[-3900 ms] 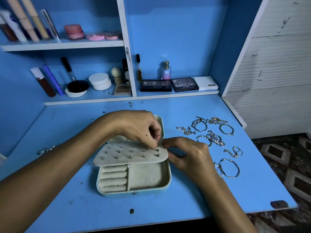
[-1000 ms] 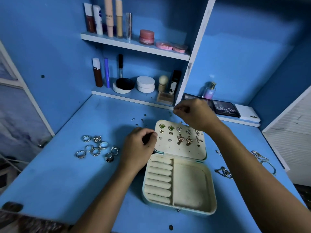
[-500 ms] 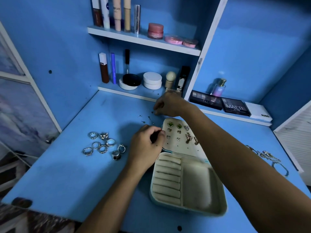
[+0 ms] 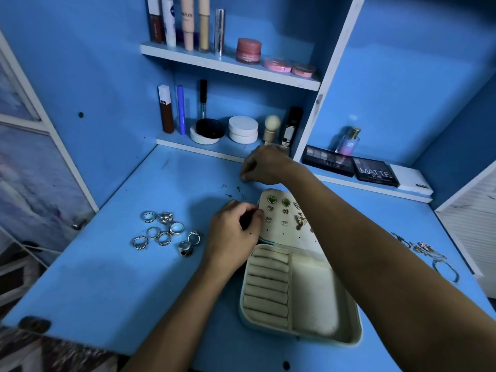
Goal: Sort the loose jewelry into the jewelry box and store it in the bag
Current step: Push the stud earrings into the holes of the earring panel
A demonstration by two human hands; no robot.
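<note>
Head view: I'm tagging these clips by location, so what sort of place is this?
Probably a home vanity or dressing desk. Makeup tubes stand on the upper shelf, eyeshadow palettes and a perfume bottle sit on the lower ledge, and loose rings lie on the blue desk beside an open jewelry box.

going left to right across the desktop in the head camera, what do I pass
Cluster of rings → left hand at the box's left edge → open jewelry box with earrings on its panel → bracelets near the right edge.
</note>
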